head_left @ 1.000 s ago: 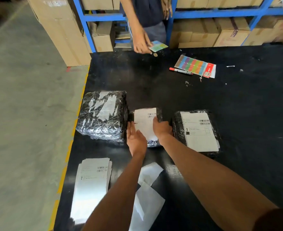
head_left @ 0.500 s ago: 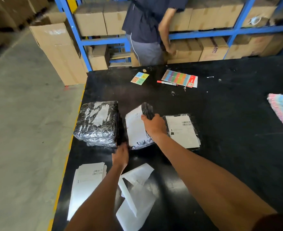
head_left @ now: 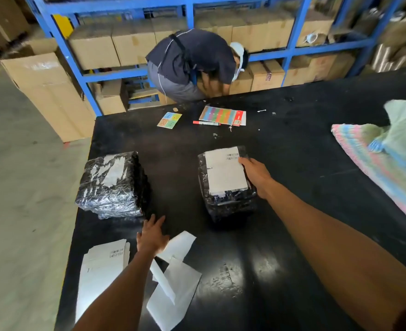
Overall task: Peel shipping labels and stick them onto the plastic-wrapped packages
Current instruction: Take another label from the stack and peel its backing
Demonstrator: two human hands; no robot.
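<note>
Seen from above: a wide table (head_left: 292, 211) with a matte black top, scuffed and glossy in patches.

On the left part, a squat block-shaped stack of packages (head_left: 112, 185) in crinkled, shiny clear plastic over dark contents, bare of any label, only glare on top.

Near the middle, a second wrapped stack (head_left: 228, 201), same dark crinkled film, topped with a flat white rectangular shipping label (head_left: 224, 172) bearing barcodes at its far right corner.

Right hand (head_left: 256, 175) laid against the right edge of that labelled stack, fingers spread loose and touching the label's edge, not clenched; forearm stretched long from the lower right.

Left hand (head_left: 151, 235) open and flat, palm down, fingers fanned, low over the table just in front of the unlabelled stack; whether touching the surface cannot be told. Hands well apart, neither clamped on anything.

At the near left edge, a neat pile of white label sheets (head_left: 101, 271) with barcodes showing. Just beside it, under the left forearm, loose smooth white backing papers (head_left: 175, 283), angular and overlapping.

Farther back: a small four-colour card (head_left: 169, 119), a striped rainbow-coloured sheet (head_left: 222, 115), a red and white marker (head_left: 206, 123).

At the right edge, a woven pastel-striped sack (head_left: 383, 168).

Beyond the table, a person (head_left: 190, 63) in dark clothing bent over toward blue metal shelving (head_left: 290, 53) filled with brown cardboard boxes.
</note>
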